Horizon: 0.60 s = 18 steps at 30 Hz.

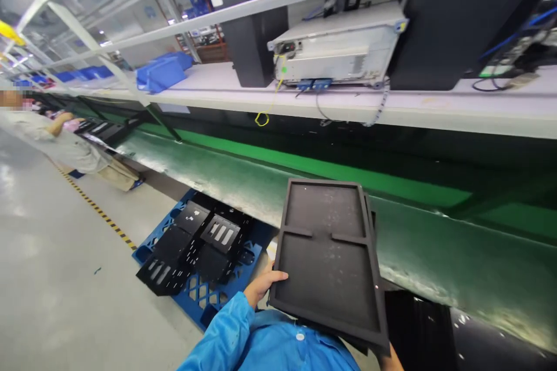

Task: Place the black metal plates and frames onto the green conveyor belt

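Observation:
A large black tray [327,284] with a raised rim and a short divider is held level in front of my body, its far part over the green workbench [243,177]. At least one more black piece shows beneath it on the right. My left hand [263,283] grips its left edge, thumb on top and the other fingers hidden below. By the near right corner my right hand [391,361] holds the tray from beneath, mostly hidden behind it.
Black metal panels [213,237] lie on a blue pallet [152,249] at the left. More black panels [418,324] sit low right. A white shelf [217,84] carries a metal chassis [339,52] and blue bins [163,72]. Another person [73,142] works far left.

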Each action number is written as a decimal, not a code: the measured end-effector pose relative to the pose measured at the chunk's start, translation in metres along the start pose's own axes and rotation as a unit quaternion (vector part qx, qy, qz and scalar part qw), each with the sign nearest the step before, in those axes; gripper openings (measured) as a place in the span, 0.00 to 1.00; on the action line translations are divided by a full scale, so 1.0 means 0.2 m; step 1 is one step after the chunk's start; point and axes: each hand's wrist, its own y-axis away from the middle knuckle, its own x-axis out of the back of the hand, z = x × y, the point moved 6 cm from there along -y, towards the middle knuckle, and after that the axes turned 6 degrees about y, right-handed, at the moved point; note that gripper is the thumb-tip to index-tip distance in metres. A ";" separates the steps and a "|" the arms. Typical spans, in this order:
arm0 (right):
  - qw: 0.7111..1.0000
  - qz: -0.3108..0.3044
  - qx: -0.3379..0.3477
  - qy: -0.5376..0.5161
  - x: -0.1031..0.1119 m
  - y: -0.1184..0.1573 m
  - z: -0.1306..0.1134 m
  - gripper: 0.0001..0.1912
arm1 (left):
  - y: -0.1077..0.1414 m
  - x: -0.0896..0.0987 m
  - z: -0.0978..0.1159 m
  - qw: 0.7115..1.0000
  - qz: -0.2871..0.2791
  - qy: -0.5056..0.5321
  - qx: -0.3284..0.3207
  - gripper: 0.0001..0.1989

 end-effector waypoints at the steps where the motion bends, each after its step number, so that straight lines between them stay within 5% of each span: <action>1: 1.000 0.004 0.019 -0.009 -0.05 0.00 -0.03 0.39 | 0.03 0.08 0.03 1.000 0.009 0.014 -0.009 0.38; 4: 0.998 0.011 0.041 -0.048 -0.23 0.05 -0.05 0.46 | 0.14 0.39 0.10 0.998 0.035 0.046 -0.020 0.37; 8: 0.997 0.037 0.017 -0.069 -0.43 0.22 0.10 0.46 | 0.26 0.89 0.15 0.993 0.094 0.064 -0.032 0.37; 14: 0.973 0.174 -0.018 -0.148 -0.56 0.72 0.47 0.37 | 0.34 1.57 0.21 0.983 0.161 0.091 -0.019 0.25; 18: 0.954 0.213 -0.044 -0.204 -0.58 1.07 0.79 0.35 | 0.29 1.85 0.35 0.969 0.220 0.110 -0.032 0.17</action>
